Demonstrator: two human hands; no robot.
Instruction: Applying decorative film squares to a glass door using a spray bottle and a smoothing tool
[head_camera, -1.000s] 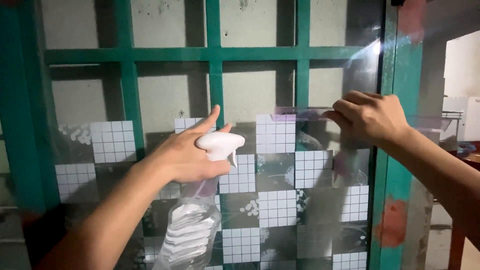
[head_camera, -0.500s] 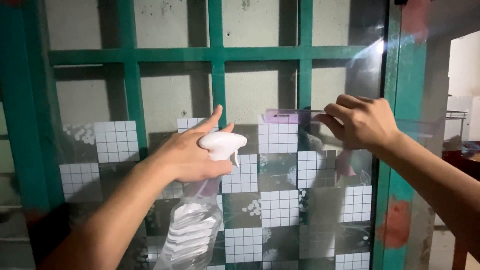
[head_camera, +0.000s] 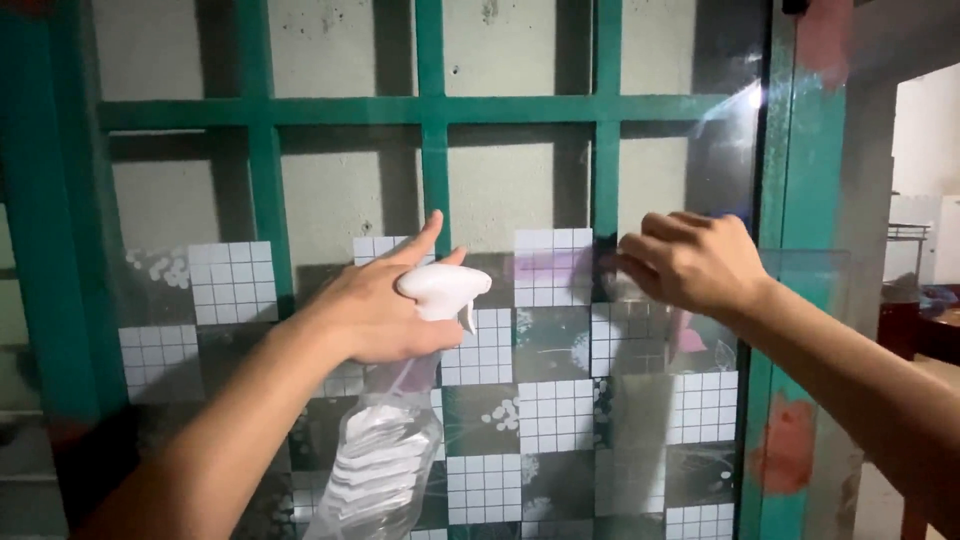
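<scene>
Green window frame (head_camera: 430, 110) over a glass pane (head_camera: 560, 400) with checkered patterned film, left hand (head_camera: 375, 305) wrapped around the white head of a clear spray bottle (head_camera: 385, 460) hanging below, forefinger raised, right hand (head_camera: 690, 262) pressed to the glass, fingers curled narrow on a thin purple strip, barely visible

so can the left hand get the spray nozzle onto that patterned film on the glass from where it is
Probably yes. The left hand grips the spray bottle by its white trigger head, which sits right in front of the patterned film. Nothing stands between them, and the right hand works off to the side.
</scene>
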